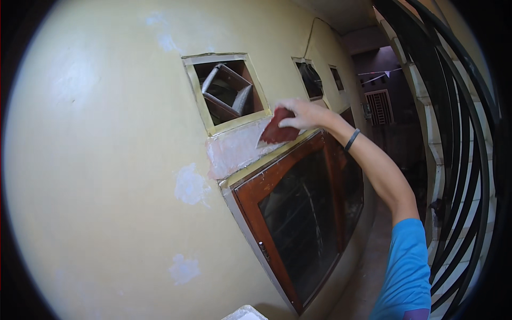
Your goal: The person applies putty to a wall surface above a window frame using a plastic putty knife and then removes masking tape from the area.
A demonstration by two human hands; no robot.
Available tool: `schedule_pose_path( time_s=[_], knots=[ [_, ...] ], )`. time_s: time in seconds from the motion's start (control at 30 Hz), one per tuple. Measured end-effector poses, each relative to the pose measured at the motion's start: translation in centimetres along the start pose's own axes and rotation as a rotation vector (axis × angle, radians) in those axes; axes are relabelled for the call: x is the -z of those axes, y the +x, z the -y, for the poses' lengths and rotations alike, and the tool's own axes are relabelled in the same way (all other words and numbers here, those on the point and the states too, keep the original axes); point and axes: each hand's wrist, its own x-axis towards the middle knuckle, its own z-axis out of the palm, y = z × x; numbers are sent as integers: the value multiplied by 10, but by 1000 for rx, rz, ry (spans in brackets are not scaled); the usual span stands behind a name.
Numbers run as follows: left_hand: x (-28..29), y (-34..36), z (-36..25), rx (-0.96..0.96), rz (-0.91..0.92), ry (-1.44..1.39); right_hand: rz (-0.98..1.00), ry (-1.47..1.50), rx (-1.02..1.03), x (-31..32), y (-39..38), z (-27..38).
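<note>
My right hand (pixel 301 113) reaches up and across to the wall. Its thumb and fingers are closed on a thin, flat, dark red putty spreader (pixel 281 130), whose lower left edge carries whitish smears. The spreader lies against or close to a pale pinkish-white patch (pixel 234 149) between the small square opening (pixel 205 69) and the brown wooden window frame (pixel 246 193); whether it touches cannot be made out. My left hand is out of view. At the bottom edge, part of a white object (pixel 245 313) shows, mostly cut off.
The yellow wall (pixel 106 160) carries more whitish patches (pixel 191 184). A tilted square frame (pixel 226 90) sits inside the opening, and further openings (pixel 310 80) follow along the wall. On the right, dark curved metal bars (pixel 472 133) stand before pale steps (pixel 434 154). A narrow passage runs between.
</note>
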Motion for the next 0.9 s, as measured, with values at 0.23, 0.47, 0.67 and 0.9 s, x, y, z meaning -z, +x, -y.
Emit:
schedule_pose_path(
  time_s=[0.23,0.47,0.67,0.9],
  knots=[
    [5,-12,2,23,-22,0,-18,-21,0,3,43,-11],
    [6,-20,1,37,-56,-11,-179,-7,-97,36,0,-1],
    [3,-9,-1,85,4,-3,-790,163,-473,-18,-234,53],
    [4,-5,4,161,76,15,-1323,1089,-1465,-189,-567,249]
  ],
)
